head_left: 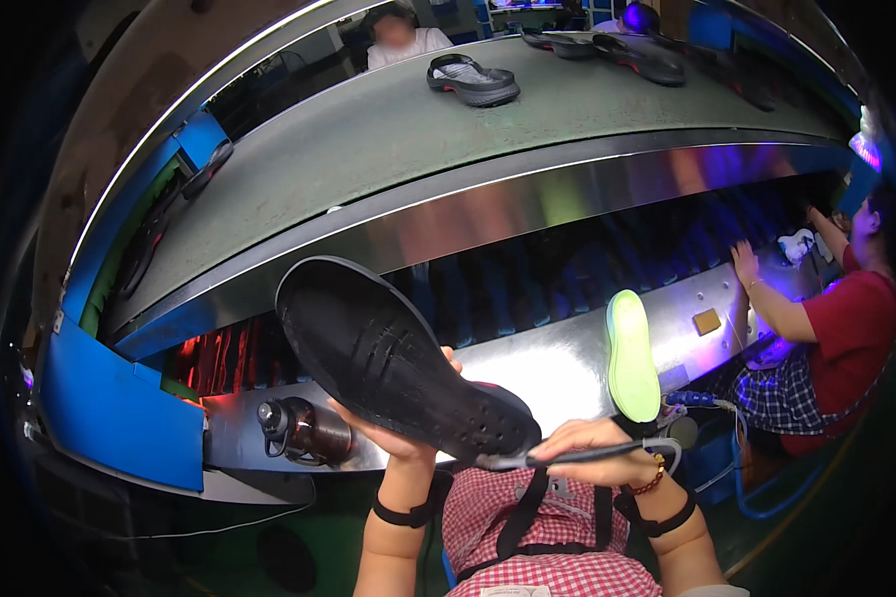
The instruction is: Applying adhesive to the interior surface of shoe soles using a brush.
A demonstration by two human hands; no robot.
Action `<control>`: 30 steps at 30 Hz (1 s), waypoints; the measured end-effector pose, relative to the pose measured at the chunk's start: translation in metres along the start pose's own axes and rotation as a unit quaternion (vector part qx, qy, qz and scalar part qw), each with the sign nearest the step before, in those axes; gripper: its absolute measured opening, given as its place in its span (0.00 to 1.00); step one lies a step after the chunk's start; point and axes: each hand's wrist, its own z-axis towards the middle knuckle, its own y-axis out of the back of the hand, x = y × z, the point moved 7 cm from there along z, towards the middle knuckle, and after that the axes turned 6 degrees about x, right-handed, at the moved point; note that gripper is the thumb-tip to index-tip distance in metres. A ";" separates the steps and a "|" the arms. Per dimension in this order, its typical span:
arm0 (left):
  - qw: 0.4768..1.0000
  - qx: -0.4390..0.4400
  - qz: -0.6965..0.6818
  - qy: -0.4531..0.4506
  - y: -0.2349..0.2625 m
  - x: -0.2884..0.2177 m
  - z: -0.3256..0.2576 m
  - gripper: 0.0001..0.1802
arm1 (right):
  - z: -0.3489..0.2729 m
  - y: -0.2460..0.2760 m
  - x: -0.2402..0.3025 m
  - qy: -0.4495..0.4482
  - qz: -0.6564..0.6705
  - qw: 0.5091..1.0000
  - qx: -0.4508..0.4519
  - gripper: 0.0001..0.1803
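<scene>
My left hand (398,433) grips a black shoe sole (393,358) from underneath, its flat underside tilted up toward me. A thin dark brush-like tool (567,458) lies across my right hand (597,443), which is closed on it, and its tip touches the heel end of the black sole. A bright green sole (631,353) lies on the metal ledge (548,363) just beyond my right hand. Both wrists wear black straps, and the right one also has a bead bracelet.
A dark bottle (304,430) lies on the ledge at left. Above runs a grey conveyor belt (368,149) carrying black sandals (473,80). A person in a red shirt (851,333) works at right, and another person sits behind the belt (403,40). A blue panel (119,413) stands at left.
</scene>
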 end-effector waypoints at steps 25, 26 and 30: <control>0.939 0.012 0.074 0.335 0.000 0.053 -0.025 0.44 | 0.020 0.016 0.029 0.058 0.015 0.992 0.107 0.12; 0.928 0.022 0.052 0.367 -0.008 0.059 -0.026 0.44 | 0.025 0.010 0.028 0.065 -0.019 0.986 0.151 0.12; 0.889 0.032 0.055 0.453 -0.010 0.066 -0.033 0.41 | 0.031 0.010 0.031 0.055 -0.006 0.960 0.276 0.13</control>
